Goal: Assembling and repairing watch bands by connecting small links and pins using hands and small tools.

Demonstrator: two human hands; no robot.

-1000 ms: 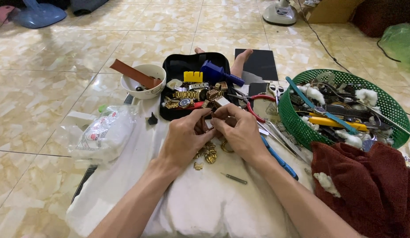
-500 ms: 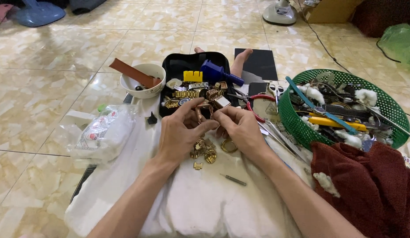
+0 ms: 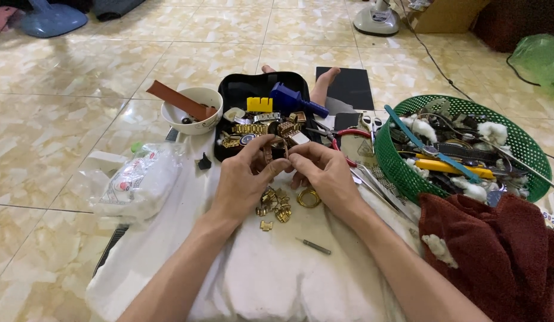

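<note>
Both the left hand point(image 3: 244, 176) and right hand point(image 3: 324, 173) pinch a small gold watch piece point(image 3: 275, 150) over the white cloth point(image 3: 277, 274); seemingly mid-fitting; steady fingertip work follows.

The white cloth point(image 3: 271, 280) lies open at six o'clock, save a small screwdriver point(image 3: 313, 245). At twelve, the black tray point(image 3: 241, 89) crowds close; at three, pliers point(image 3: 342, 140) and green basket point(image 3: 402, 173) block. At nine, a plastic bag point(image 3: 137, 182) intrudes, perhaps soft.
</note>
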